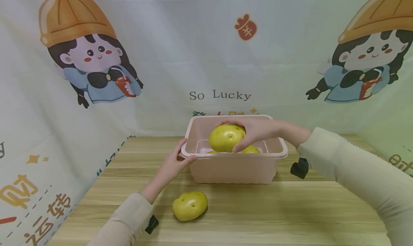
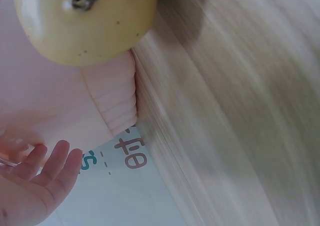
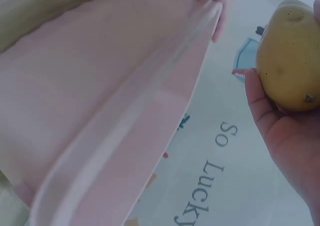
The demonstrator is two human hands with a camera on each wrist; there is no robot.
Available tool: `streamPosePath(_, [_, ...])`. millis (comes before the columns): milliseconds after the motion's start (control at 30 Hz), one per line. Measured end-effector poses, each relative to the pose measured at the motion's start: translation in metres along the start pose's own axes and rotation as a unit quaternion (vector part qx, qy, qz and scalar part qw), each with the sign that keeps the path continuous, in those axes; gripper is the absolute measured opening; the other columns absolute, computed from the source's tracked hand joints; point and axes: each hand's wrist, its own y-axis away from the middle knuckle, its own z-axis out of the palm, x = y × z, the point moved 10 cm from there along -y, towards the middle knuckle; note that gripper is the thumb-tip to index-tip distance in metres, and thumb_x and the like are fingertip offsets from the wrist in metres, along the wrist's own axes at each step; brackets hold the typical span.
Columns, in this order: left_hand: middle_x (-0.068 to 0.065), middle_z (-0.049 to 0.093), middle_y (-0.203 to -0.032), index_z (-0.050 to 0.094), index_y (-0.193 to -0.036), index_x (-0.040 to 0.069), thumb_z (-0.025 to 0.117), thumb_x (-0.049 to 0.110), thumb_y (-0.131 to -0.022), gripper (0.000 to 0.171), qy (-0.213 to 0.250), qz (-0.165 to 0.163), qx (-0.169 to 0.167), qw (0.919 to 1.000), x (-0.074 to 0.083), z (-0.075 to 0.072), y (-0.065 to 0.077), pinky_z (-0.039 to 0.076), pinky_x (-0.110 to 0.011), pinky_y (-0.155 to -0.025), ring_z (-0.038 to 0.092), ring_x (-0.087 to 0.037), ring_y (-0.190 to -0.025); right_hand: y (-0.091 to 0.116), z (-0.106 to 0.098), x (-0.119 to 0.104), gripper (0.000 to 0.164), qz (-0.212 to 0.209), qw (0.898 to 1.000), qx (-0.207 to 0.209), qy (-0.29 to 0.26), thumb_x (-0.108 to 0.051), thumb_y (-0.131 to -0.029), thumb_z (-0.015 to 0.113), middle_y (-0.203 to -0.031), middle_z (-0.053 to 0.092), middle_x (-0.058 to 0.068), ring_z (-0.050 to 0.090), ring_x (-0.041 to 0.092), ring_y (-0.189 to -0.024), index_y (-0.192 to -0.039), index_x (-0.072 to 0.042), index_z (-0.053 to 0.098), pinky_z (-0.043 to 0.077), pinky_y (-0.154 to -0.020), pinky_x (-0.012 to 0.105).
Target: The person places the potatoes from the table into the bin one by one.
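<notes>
One potato is clamped in the right hand over the tub, left hand clamped round its eight-o'clock corner (presumably steadying).

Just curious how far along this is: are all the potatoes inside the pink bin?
No, one potato lies on the wooden table in front of the pink bin.
</notes>
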Motion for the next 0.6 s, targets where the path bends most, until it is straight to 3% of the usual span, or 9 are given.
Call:
streamPosePath(100, [-0.018, 0.053, -0.125, 0.026, -0.144, 0.014, 0.064, 0.038, -0.084, 0.075, 0.001, 0.002, -0.001, 1.0, 0.0, 0.0, -0.001, 0.05, -0.035, -0.078, 0.059, -0.023, -0.095, -0.001, -0.006, 0.006, 0.07, 0.027, 0.999, 0.0, -0.028, -0.02, -0.075, 0.073, -0.122, 0.047, 0.005, 0.052, 0.021, -0.1, -0.135, -0.021, 0.037, 0.044, -0.086, 0.036])
streamPosePath(233, [-0.017, 0.053, -0.125, 0.026, -0.145, 0.014, 0.064, 0.04, -0.084, 0.076, -0.003, -0.002, 0.0, 1.0, 0.0, 0.0, 0.0, 0.049, -0.035, -0.078, 0.059, -0.023, -0.095, -0.005, -0.014, 0.009, 0.071, 0.031, 0.999, 0.005, -0.042, -0.018, -0.075, 0.073, -0.124, 0.047, 0.007, 0.051, 0.022, -0.1, -0.136, -0.019, 0.036, 0.044, -0.085, 0.036])
streamPosePath(600, [-0.018, 0.053, -0.124, 0.024, -0.145, 0.015, 0.064, 0.039, -0.084, 0.077, 0.001, -0.003, 0.004, 1.0, 0.0, 0.0, 0.001, 0.05, -0.033, -0.075, 0.059, -0.022, -0.09, -0.016, -0.028, 0.027, 0.069, 0.05, 0.998, 0.005, -0.039, -0.02, -0.075, 0.071, -0.118, 0.048, 0.008, 0.048, 0.023, -0.099, -0.135, -0.018, 0.036, 0.043, -0.084, 0.036])
